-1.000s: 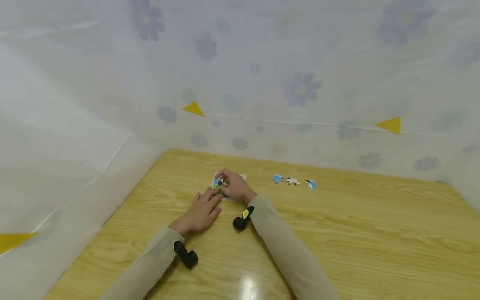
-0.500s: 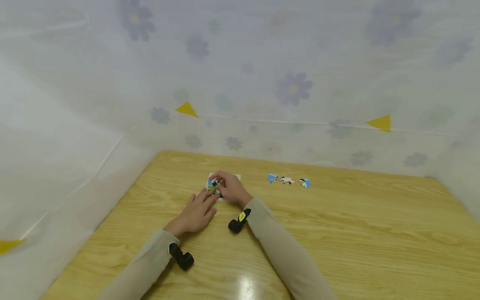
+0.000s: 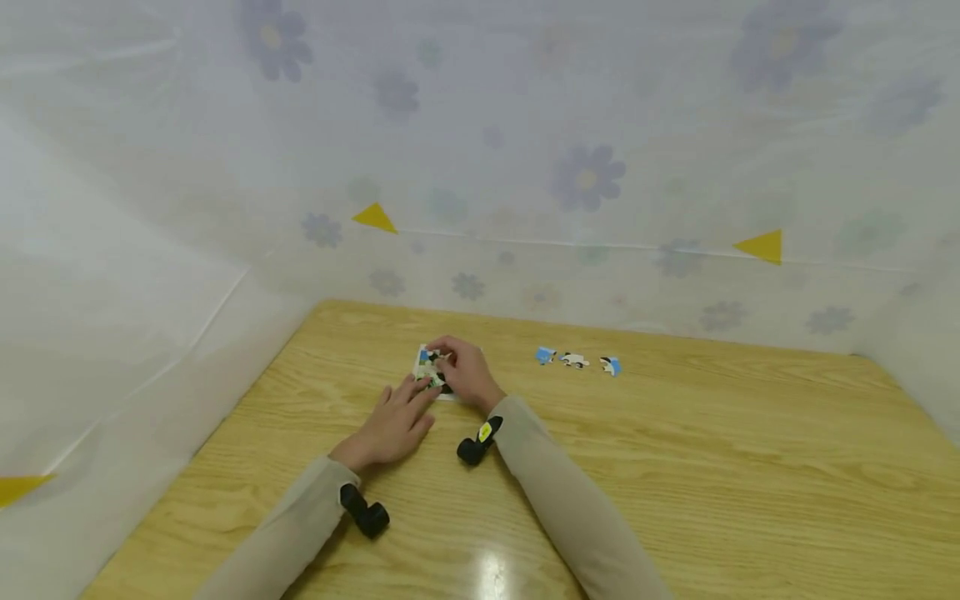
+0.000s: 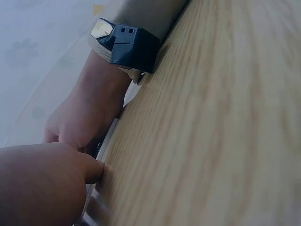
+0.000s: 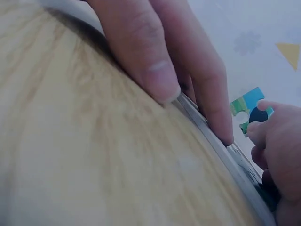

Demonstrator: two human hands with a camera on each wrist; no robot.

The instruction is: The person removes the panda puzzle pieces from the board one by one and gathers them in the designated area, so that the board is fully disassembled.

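Observation:
A small white puzzle board [image 3: 422, 360] with a partly built picture lies on the wooden table [image 3: 675, 467]. My left hand [image 3: 396, 419] lies flat beside it, its straight fingers [image 5: 157, 70] pressing the board's near edge [image 5: 221, 155]. My right hand [image 3: 467, 372] hovers over the board, and its fingertips pinch a blue and green puzzle piece [image 5: 246, 111]. In the left wrist view the right hand [image 4: 80, 117] sits just beyond my left hand [image 4: 42, 183], by the board's rim [image 4: 106, 141]. Most of the board is hidden under the right hand.
Three loose pieces lie in a row to the right of the board: a blue one [image 3: 545, 356], a white one [image 3: 574, 361] and another blue one [image 3: 611, 365]. A flower-print sheet [image 3: 585, 179] walls the table at the back and left.
The right hand has shifted the piece slightly over the board. The left hand stays pressed at the board's edge. The head camera has drifted a little.

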